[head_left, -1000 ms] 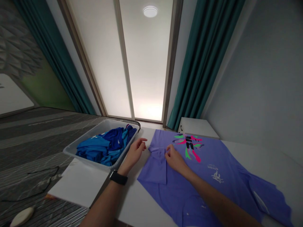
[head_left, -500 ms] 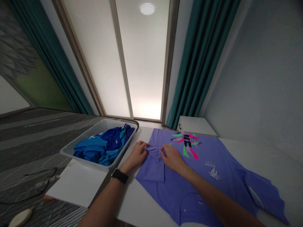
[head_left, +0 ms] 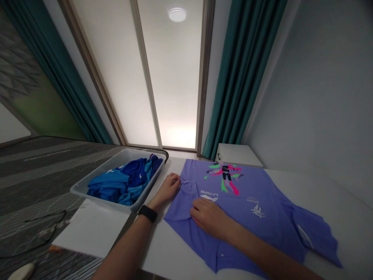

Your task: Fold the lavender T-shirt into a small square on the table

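Observation:
A purple T-shirt (head_left: 271,194) with a colourful print and white lettering lies spread on a white table (head_left: 163,241), its neckline towards me. The near-left sleeve (head_left: 186,198) is folded inward over the body of the shirt. My left hand (head_left: 170,186), with a black watch at the wrist, pinches the sleeve's upper edge at the shirt's left side. Closed on the sleeve fabric at its lower right edge is my right hand (head_left: 208,216), with its fingertips pressed together. The far sleeve (head_left: 317,233) lies stretched out to the right.
Left of the shirt stands a clear plastic bin (head_left: 101,200) heaped with blue clothes (head_left: 116,181). A white cabinet (head_left: 239,153) stands behind the table, before a teal curtain (head_left: 227,97). The wall (head_left: 314,97) rises on the right.
My right hand has moved towards me, from the sleeve's upper edge down to its lower part, uncovering white lettering. My left hand stays at the upper edge. The view has shifted slightly.

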A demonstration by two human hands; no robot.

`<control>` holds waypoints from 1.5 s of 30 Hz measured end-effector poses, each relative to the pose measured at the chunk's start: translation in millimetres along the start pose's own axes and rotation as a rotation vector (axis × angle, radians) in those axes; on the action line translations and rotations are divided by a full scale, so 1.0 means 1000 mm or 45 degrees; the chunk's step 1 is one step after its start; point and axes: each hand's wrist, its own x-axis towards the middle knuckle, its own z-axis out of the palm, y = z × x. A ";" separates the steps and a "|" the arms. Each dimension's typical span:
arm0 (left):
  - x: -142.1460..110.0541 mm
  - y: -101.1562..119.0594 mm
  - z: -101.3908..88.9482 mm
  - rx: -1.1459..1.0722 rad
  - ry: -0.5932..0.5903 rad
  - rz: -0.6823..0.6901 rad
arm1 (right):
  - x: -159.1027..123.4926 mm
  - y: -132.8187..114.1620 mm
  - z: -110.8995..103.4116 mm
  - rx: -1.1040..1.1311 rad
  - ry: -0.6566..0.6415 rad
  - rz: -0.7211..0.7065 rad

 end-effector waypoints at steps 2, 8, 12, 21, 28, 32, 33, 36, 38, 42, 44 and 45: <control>0.004 0.000 0.001 -0.108 0.043 -0.015 | 0.002 0.002 -0.006 0.053 0.067 0.094; 0.017 0.007 0.000 -0.384 0.041 -0.147 | -0.004 0.016 -0.021 0.843 0.323 0.577; 0.025 0.014 0.002 -0.459 0.031 -0.147 | -0.012 0.026 -0.017 1.083 0.494 0.609; 0.030 0.011 0.015 -0.533 0.020 -0.154 | -0.030 0.057 0.012 0.608 0.350 0.947; 0.028 -0.003 0.024 -0.435 0.064 -0.127 | -0.020 0.051 -0.005 0.728 0.373 0.737; 0.027 -0.007 0.026 -0.252 0.033 -0.087 | -0.013 0.038 -0.027 0.526 0.500 0.526; 0.027 -0.007 0.027 -0.190 0.026 -0.075 | -0.013 0.037 -0.028 0.440 0.509 0.556; 0.027 -0.007 0.027 0.061 -0.012 -0.045 | -0.014 0.041 -0.018 0.264 0.350 0.811; 0.026 -0.006 0.026 0.244 -0.034 -0.028 | -0.018 0.048 -0.007 0.249 0.161 0.907; 0.025 -0.005 0.024 0.440 -0.055 -0.003 | -0.025 0.063 0.005 0.327 -0.040 0.882; 0.024 -0.005 0.022 0.463 -0.075 -0.013 | -0.024 0.072 0.003 0.355 -0.054 0.903; 0.023 -0.005 0.021 0.469 -0.082 -0.021 | -0.021 0.077 0.002 0.361 -0.050 0.916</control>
